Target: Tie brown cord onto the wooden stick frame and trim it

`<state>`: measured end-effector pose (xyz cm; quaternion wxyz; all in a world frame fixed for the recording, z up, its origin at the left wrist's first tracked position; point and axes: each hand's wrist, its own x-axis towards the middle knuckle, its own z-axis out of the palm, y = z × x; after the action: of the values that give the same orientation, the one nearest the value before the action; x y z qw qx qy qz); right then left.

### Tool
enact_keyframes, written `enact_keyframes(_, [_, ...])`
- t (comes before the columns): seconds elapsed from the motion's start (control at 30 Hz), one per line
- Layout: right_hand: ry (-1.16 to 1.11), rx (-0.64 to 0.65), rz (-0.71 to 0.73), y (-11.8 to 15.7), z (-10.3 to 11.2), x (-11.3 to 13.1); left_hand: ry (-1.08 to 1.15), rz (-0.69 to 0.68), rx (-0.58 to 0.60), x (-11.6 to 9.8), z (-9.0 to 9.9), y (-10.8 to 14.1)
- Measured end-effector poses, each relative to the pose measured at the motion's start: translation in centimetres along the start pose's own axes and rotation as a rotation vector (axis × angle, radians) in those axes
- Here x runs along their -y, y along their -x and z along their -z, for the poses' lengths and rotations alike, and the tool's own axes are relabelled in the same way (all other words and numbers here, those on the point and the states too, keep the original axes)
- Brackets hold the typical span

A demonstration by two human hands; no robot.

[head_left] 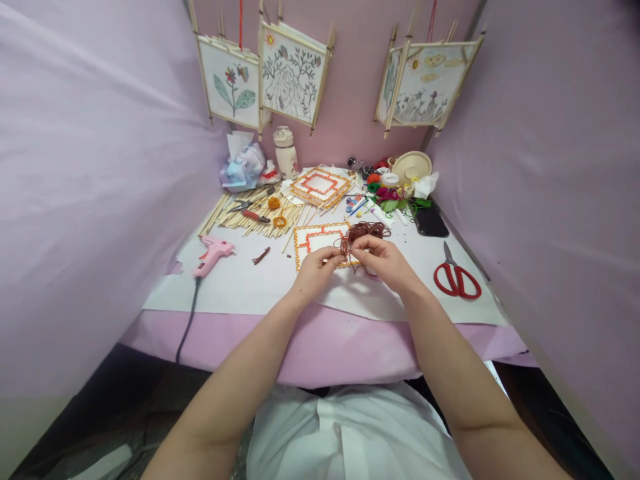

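Both hands meet over the front middle of the table at a tangle of dark brown cord (369, 231). My left hand (320, 265) pinches strands of it between thumb and fingertips. Close beside it, my right hand (379, 259) is also closed on the brown cord, with loose strands hanging below the fingers. Under the cord and hands lies a square frame edged in orange and yellow (299, 248), partly covered. A short bundle of brown cord (261, 255) rests to the left.
A pink glue gun (214, 256) with its cable lies left. Red-handled scissors (457, 277) and a black phone (429, 219) are at right. Behind are wooden sticks (240, 223), pliers (255, 215), a second decorated frame (321, 187) and a bottle (285, 155). Picture lanterns (295, 73) hang above.
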<state>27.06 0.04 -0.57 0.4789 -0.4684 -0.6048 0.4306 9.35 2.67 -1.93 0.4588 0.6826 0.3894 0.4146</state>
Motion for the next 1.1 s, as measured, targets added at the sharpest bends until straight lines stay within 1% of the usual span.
enact_keyframes(0.07, [-0.118,-0.057,0.041,-0.2,-1.0,-0.5,0.040,-0.013,0.021,-0.1,-0.4,0.2])
enact_keyframes(0.1, [-0.188,-0.062,0.045,-0.4,-1.5,-0.9,0.076,-0.001,0.034,-0.1,-0.6,0.3])
enact_keyframes(0.2, [-0.379,-0.037,0.000,-0.6,-2.4,-1.6,0.197,0.074,0.094,-0.2,-1.0,0.5])
enact_keyframes(0.27, [-0.426,-0.040,-0.030,-0.7,-2.5,-1.9,0.265,0.115,0.146,-0.1,-1.2,0.6])
enact_keyframes(0.37, [-0.430,-0.059,-0.071,-0.7,-2.4,-1.7,0.354,0.136,0.195,0.0,-1.4,0.6])
enact_keyframes(0.43, [-0.420,-0.084,-0.074,-0.7,-2.2,-1.6,0.388,0.133,0.210,0.1,-1.4,0.6])
enact_keyframes(0.57, [-0.366,-0.171,-0.029,-0.8,-1.7,-1.4,0.318,0.109,0.199,0.0,-1.4,0.6])
enact_keyframes(0.67, [-0.300,-0.199,-0.015,-0.8,-1.3,-1.4,0.252,0.086,0.176,-0.1,-1.3,0.6])
enact_keyframes(0.73, [-0.291,-0.179,0.005,-0.7,-1.1,-1.4,0.230,0.074,0.167,-0.1,-1.2,0.5])
enact_keyframes(0.8, [-0.323,-0.126,0.002,-0.7,-0.9,-1.2,0.220,0.066,0.162,0.0,-1.1,0.5])
enact_keyframes(0.93, [-0.433,-0.015,-0.081,-0.5,-0.6,-0.8,0.204,0.067,0.193,0.0,-0.9,0.6])
enact_keyframes(1.1, [-0.495,0.077,-0.161,-0.3,-0.3,-0.4,0.256,0.127,0.239,-0.5,-0.6,0.7])
